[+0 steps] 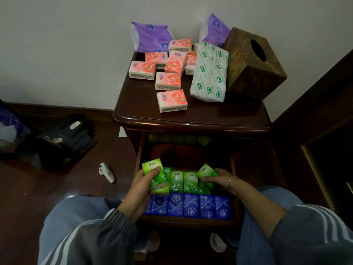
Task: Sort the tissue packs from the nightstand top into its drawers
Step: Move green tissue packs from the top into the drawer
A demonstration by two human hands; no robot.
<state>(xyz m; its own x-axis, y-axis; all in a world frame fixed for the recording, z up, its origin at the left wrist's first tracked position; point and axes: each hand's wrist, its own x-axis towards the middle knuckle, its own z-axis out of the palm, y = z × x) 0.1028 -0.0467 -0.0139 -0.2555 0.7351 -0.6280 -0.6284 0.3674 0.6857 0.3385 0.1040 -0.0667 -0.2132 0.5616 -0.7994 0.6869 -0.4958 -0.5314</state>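
Observation:
The nightstand's top drawer stands pulled out. In it lies a front row of blue tissue packs and behind that a row of green tissue packs. My left hand grips a green pack at the row's left end, tilted upward. My right hand holds another green pack at the right end. On the nightstand top lie several pink tissue packs, two purple soft packs and a white-and-green soft pack.
A brown wooden tissue box stands at the top's right rear. On the dark floor to the left lie a black bag and a small white controller. A dark wooden bed frame is on the right.

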